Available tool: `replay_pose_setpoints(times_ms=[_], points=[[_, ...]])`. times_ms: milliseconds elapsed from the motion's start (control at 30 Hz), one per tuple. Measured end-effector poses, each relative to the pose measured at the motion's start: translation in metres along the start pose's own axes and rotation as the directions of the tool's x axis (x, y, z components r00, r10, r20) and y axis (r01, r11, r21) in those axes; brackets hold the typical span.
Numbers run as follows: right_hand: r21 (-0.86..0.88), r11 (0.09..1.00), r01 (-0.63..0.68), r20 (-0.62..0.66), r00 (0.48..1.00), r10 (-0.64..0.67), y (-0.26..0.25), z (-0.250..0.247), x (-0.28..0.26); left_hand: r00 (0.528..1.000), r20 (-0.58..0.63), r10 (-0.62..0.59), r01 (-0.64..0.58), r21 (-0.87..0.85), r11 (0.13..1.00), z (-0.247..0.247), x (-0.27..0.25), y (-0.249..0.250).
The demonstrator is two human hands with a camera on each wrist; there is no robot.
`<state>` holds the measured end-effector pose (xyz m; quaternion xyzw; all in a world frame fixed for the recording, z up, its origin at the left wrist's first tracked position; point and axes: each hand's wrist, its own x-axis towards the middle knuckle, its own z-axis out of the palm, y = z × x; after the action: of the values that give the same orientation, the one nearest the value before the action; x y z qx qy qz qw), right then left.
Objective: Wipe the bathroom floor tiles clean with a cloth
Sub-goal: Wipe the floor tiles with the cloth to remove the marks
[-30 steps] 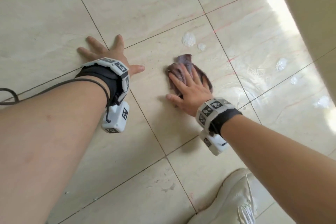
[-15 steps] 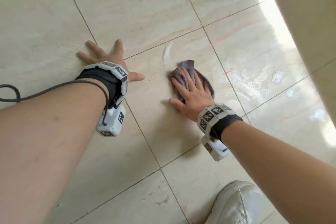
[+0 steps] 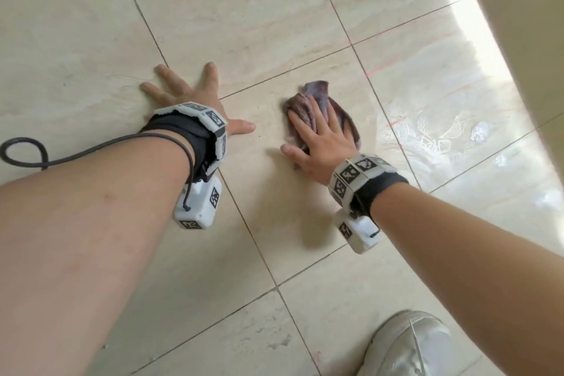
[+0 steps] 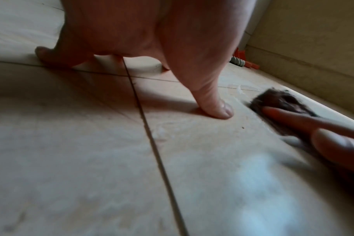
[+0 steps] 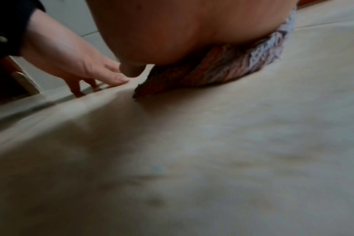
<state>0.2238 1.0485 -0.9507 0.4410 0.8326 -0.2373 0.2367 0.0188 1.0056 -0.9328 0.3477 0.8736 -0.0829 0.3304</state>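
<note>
The wiping step was in hand. The right hand [image 3: 325,143] lay flat, fingers straight, pressing a bunched purple cloth [image 3: 317,107] onto the floor tiles [image 3: 244,9]. The left hand [image 3: 195,94] was spread flat on the floor, well apart from the cloth, seemingly bracing the body. Wet, soapy streaks [image 3: 442,131] shone on the tile just right of the cloth, so the next move probably called for sweeping the cloth rightward under steady pressure.
</note>
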Motion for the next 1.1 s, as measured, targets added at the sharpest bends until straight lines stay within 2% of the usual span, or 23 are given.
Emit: replay_pose_setpoints(times_ms=[100, 200, 267, 333, 433, 500, 600, 700, 900, 1100], points=[[0.055, 0.988, -0.141, -0.027, 0.989, 0.143, 0.027, -0.019, 0.014, 1.000, 0.010, -0.003, 0.004, -0.011, 1.000, -0.001, -0.001, 0.000], [0.138, 0.963, -0.231, -0.074, 0.967, 0.243, 0.017, -0.042, 0.050, 1.000, 0.001, -0.006, 0.006, -0.007, 1.000, 0.000, 0.000, 0.001], [0.148, 0.966, -0.210, -0.071, 0.973, 0.222, -0.003, -0.045, 0.061, 1.000, -0.010, -0.002, 0.002, -0.012, 1.000, 0.001, 0.001, 0.001], [0.108, 0.988, -0.114, -0.052, 0.991, 0.120, -0.020, -0.038, 0.056, 1.000, -0.021, 0.005, -0.005, -0.008, 1.000, 0.002, 0.002, 0.001], [0.041, 0.999, 0.009, -0.022, 1.000, -0.009, -0.029, -0.021, 0.033, 0.999, -0.031, 0.009, -0.009, -0.002, 1.000, 0.002, 0.002, 0.000], [0.005, 0.999, 0.035, 0.010, 0.999, -0.035, -0.023, -0.007, 0.012, 0.999, -0.032, 0.009, -0.010, -0.001, 1.000, 0.003, 0.002, 0.001], [-0.059, 0.998, 0.030, 0.036, 0.999, -0.027, -0.007, 0.010, -0.012, 0.999, -0.033, 0.013, -0.013, -0.003, 1.000, 0.003, 0.004, 0.000], [-0.037, 0.999, 0.007, 0.038, 0.999, -0.006, 0.000, 0.006, -0.010, 0.999, -0.032, 0.020, -0.020, -0.017, 1.000, 0.003, 0.004, -0.001], [0.069, 0.991, -0.113, -0.020, 0.993, 0.115, -0.005, -0.031, 0.039, 1.000, -0.018, 0.011, -0.012, -0.019, 1.000, 0.000, 0.005, 0.002], [0.090, 0.987, -0.134, -0.077, 0.987, 0.141, -0.033, -0.078, 0.106, 0.999, -0.031, 0.007, -0.009, -0.038, 0.999, 0.000, 0.008, 0.005]])
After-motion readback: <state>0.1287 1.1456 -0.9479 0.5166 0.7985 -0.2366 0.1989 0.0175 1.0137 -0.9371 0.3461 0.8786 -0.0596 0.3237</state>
